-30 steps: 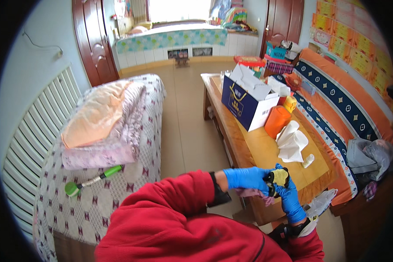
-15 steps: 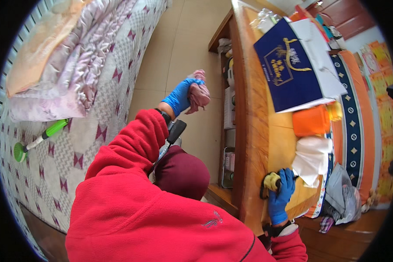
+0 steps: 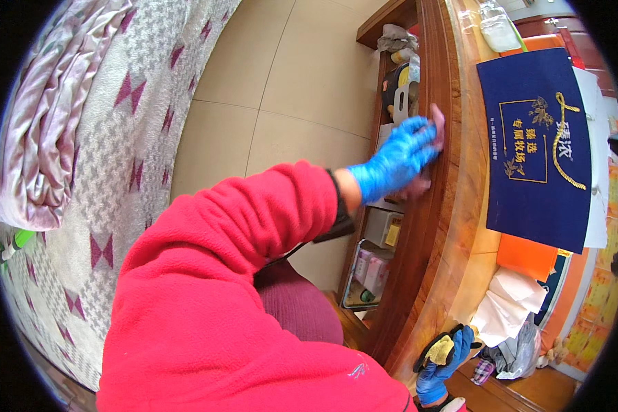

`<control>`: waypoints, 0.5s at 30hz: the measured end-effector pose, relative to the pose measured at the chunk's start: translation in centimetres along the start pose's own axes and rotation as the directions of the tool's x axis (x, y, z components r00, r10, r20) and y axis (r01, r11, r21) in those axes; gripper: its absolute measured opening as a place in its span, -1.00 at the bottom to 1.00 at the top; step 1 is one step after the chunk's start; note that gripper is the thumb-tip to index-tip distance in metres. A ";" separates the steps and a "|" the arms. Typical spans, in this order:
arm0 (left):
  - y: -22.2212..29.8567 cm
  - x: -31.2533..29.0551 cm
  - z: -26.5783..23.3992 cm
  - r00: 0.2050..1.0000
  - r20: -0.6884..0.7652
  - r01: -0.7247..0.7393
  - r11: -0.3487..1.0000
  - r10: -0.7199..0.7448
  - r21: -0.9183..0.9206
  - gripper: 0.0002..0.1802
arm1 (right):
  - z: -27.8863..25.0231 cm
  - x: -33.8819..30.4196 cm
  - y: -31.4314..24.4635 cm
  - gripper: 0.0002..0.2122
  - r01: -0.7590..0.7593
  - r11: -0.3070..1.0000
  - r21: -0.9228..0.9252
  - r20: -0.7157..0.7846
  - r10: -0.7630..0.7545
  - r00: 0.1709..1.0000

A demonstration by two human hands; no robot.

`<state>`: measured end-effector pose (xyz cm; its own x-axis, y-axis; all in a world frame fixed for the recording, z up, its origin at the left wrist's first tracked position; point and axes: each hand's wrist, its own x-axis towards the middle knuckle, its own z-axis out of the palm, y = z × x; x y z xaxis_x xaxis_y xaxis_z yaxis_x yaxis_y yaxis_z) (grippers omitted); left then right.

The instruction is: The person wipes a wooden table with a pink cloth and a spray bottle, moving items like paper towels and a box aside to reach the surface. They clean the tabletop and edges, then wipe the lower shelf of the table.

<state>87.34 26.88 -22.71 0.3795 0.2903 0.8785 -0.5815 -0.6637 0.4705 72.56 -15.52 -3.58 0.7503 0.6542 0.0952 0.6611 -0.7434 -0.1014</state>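
Observation:
My left hand (image 3: 399,159), in a blue glove, presses a pink cloth (image 3: 438,130) against the dark wooden side (image 3: 441,103) of the table, just below its edge. Parts of the cloth poke out past the fingers; the rest is hidden under the palm. At the table's near end, my right hand (image 3: 448,371), also blue-gloved, is closed around a small yellow and black object (image 3: 439,350), whose kind I cannot make out. It rests at the border of the wooden tabletop (image 3: 470,275). A crumpled white paper (image 3: 505,305) lies close to that hand.
On the tabletop stand a dark blue paper bag (image 3: 535,151), an orange item (image 3: 527,257) and a clear container (image 3: 499,31). Shelves under it hold boxes (image 3: 374,271) and bottles. To the left is a bed (image 3: 123,206) with folded bedding (image 3: 55,123) and a green-handled brush (image 3: 19,242).
My left hand has carried the pink cloth from above the floor rightward onto the table's side. My right hand still grips the yellow and black object. The whole view has shifted.

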 end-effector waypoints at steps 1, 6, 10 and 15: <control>2.0 -1.3 -0.6 0.997 0.057 0.059 0.995 -0.054 -0.078 -0.30 | 0.0 0.1 -0.1 -0.30 -0.006 1.000 0.000 0.007 0.006 1.000; 7.3 -4.6 -1.8 0.557 0.782 0.831 0.200 -0.281 -0.520 -0.86 | 0.2 0.3 -0.4 -0.31 0.000 1.000 0.025 -0.010 0.000 1.000; -0.2 -0.3 -0.1 0.933 0.103 0.360 0.887 -0.345 -0.290 -0.84 | 0.1 0.2 -0.6 -0.27 -0.020 0.999 -0.040 0.002 0.020 1.000; -11.1 7.6 1.4 0.602 0.173 0.728 0.448 -0.779 -0.519 -0.74 | 0.2 -0.1 -0.4 -0.30 -0.051 0.998 -0.048 0.014 0.052 0.999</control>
<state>97.72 35.50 -21.41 0.8060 0.5731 0.1481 -0.3574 0.2717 0.8935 72.22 -15.24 -3.77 0.7836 0.6166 0.0760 0.6208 -0.7818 -0.0584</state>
